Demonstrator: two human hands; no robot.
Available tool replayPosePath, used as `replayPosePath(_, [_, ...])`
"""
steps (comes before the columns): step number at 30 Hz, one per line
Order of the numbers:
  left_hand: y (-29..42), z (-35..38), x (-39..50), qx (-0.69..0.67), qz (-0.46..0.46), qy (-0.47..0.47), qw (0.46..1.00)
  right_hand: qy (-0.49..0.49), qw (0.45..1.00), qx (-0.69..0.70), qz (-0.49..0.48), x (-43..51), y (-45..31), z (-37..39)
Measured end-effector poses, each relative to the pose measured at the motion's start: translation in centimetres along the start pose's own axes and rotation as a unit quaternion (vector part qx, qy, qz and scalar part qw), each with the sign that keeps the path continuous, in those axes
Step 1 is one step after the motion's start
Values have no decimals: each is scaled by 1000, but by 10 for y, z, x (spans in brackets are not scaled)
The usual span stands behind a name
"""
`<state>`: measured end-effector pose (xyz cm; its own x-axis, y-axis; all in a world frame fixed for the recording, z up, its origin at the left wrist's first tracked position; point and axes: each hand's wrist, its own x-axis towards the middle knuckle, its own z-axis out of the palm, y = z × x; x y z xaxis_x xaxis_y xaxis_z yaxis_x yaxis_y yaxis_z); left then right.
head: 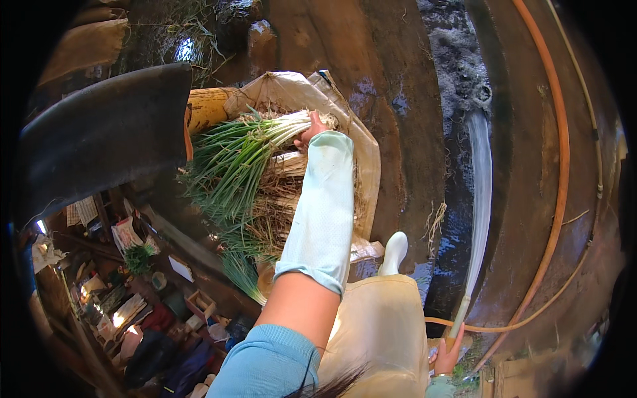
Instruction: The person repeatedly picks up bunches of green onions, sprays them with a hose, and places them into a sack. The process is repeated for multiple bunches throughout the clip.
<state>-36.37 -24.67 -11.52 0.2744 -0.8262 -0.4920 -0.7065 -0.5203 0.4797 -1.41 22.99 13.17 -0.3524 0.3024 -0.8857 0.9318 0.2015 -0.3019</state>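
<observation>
My left hand (311, 133) reaches forward in a pale arm cover and grips a bunch of green onions (278, 130) by the white stems near the roots. Its green leaves fan out to the left. Beneath it lie more bunches with brown, dirty roots (278, 199), piled on a woven plastic sheet (366, 149). Down at the lower right, my right hand (447, 354) holds a hose nozzle (462, 308). A strong stream of water (480, 184) shoots forward from it onto the wet ground, to the right of the onions.
An orange hose (560, 129) curves along the right side. Left of the onions are a yellow pole (209, 105) and a dark, curved sheet (109, 134). Clutter with a wooden box (200, 304) fills the lower left. My white boot (394, 252) and cream apron (378, 333) show below.
</observation>
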Motion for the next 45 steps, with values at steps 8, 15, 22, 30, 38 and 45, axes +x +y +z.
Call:
replayPosePath(8, [-17, -29, 6, -30, 87, -86, 992, 7, 1000, 2, 4, -4, 5, 2])
replayPosePath(15, [-64, -178, 5, -130, 148, -213, 957, 1, 1000, 3, -21, -25, 9, 6])
replayPosePath(22, [-104, -331, -21, -337, -68, -502, 794, -5, 999, -13, -50, -67, 31, 22])
replayPosePath(30, [-119, -467, -90, -214, -42, -666, 714, -38, 967, -200, -152, -123, 79, 41])
replayPosePath(38, [-190, -416, -143, 26, -32, -727, 685, -60, 947, -261, -176, -216, 121, 38])
replayPosePath(45, [-318, -274, -77, 146, 165, -664, 714, -85, 950, -202, -220, -267, 182, 3])
